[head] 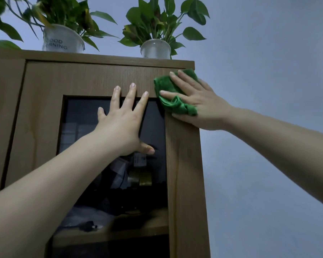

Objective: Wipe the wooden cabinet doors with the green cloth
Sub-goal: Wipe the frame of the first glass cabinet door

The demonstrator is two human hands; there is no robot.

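Your right hand (196, 105) presses the green cloth (172, 94) flat on the top right corner of the wooden cabinet door (78, 81). Your left hand (123, 121) lies spread on its dark glass (153, 127).

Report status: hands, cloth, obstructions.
Left hand open, flat on glass panel. Right hand pressing green cloth on cabinet door, top right corner. Two potted plants on top, clear of the wipe.

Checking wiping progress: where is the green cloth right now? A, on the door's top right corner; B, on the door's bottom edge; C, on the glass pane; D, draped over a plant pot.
A: the right hand presses the cloth flat against the door at its top right corner.
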